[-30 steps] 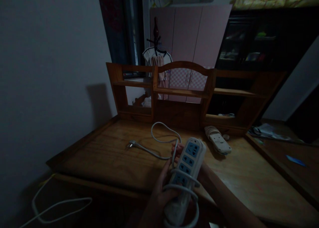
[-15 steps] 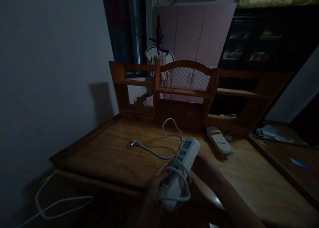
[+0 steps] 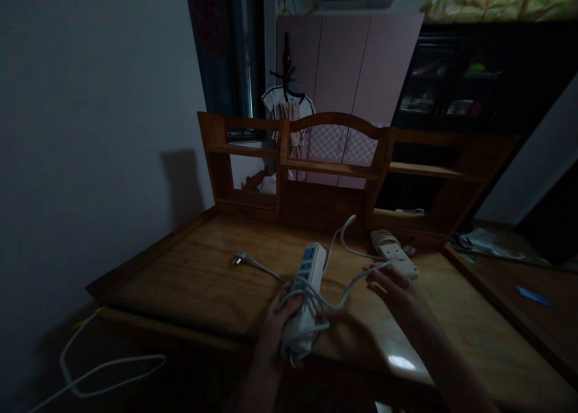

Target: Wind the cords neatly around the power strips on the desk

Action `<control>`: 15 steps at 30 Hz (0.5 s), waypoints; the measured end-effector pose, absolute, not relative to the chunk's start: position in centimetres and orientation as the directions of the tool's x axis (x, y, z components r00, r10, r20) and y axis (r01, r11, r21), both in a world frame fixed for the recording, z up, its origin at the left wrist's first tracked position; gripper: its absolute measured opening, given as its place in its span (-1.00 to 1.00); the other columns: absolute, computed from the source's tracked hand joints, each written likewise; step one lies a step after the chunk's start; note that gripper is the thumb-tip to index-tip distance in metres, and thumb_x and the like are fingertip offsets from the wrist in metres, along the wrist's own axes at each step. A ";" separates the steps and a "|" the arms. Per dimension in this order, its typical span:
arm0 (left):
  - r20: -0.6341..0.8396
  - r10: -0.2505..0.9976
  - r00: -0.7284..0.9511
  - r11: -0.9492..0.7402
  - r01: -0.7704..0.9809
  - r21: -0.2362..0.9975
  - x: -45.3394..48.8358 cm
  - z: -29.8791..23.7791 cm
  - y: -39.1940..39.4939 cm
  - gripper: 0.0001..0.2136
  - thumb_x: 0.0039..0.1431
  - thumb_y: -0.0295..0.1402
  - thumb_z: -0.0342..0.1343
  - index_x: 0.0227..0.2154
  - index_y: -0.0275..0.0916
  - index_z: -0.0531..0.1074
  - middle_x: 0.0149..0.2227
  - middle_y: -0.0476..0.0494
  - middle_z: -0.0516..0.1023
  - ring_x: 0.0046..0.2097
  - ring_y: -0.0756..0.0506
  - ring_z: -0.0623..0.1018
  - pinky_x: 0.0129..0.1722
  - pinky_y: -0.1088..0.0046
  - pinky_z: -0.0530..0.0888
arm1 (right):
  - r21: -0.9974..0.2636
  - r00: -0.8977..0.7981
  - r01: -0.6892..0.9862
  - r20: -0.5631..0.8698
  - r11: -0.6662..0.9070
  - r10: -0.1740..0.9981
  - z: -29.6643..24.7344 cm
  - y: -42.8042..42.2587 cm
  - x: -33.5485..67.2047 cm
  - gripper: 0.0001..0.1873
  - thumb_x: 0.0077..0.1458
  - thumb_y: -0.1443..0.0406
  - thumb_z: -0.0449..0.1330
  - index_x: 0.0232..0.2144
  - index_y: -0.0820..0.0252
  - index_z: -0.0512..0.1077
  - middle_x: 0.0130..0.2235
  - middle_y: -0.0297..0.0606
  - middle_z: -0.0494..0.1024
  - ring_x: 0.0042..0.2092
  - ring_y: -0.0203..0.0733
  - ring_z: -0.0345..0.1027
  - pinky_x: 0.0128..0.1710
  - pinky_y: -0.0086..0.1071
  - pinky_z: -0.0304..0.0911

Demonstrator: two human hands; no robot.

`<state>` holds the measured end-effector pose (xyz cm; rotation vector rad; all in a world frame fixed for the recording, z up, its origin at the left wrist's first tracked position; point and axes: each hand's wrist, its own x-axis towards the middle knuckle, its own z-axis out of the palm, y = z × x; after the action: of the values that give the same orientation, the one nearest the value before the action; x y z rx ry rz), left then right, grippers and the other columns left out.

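One stiff-looking power strip [image 3: 315, 273], best held by its body, fills the curled left hand [image 3: 275, 321]; the half-open right hand [image 3: 398, 289] perhaps pinches its bendy cord [image 3: 348, 289].

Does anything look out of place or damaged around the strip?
No damage shows, though dim light hides detail. The cord looks untidy: it loops loosely around the power strip and out to the right hand.

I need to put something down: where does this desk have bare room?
The desk is bare between the plug and the left wall, and between the right hand and the right rim. The middle is crowded: the left hand holds the power strip; its cord loops to the right hand, near a pale object.
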<state>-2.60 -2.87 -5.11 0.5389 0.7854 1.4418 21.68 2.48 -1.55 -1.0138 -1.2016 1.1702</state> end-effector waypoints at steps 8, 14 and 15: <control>0.001 0.993 0.115 0.040 -0.356 0.933 -1.9 -5.9 -3.0 -0.44 -0.03 -0.39 0.30 0.09 -0.25 0.37 -0.05 -0.25 0.57 -0.08 -0.21 0.57 -0.12 0.36 0.48 | -0.829 0.141 0.171 0.555 0.532 0.820 6.0 -0.3 21.6 -0.86 0.12 0.19 0.24 -0.23 -0.02 0.50 -0.26 -0.25 0.56 -0.27 -0.10 0.47 -0.26 -0.21 0.41; 0.018 0.949 0.314 0.091 -0.330 0.940 -1.8 -4.7 -4.5 -0.25 -0.09 -0.40 0.36 0.22 -0.19 0.24 0.16 -0.31 0.40 0.14 -0.30 0.43 0.07 0.26 0.40 | -0.804 -0.091 -0.091 0.594 0.588 0.799 8.8 2.2 21.3 -0.68 0.12 0.20 0.24 -0.05 -0.03 0.42 0.07 -0.18 0.46 0.06 0.05 0.39 -0.03 -0.05 0.39; 0.018 0.949 0.314 0.093 -0.336 0.937 -1.9 -4.5 -4.8 -0.15 -0.13 -0.40 0.39 0.26 -0.14 0.17 0.22 -0.31 0.33 0.17 -0.33 0.39 0.06 0.24 0.40 | -0.807 -0.115 -0.122 0.590 0.578 0.799 8.9 2.8 21.4 -0.63 0.11 0.20 0.25 -0.01 -0.04 0.39 0.11 -0.18 0.43 0.12 0.06 0.34 0.01 -0.03 0.36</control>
<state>-1.87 -4.82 -4.47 1.0557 0.7420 1.0966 21.42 2.82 8.86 -0.6064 -1.4877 0.8691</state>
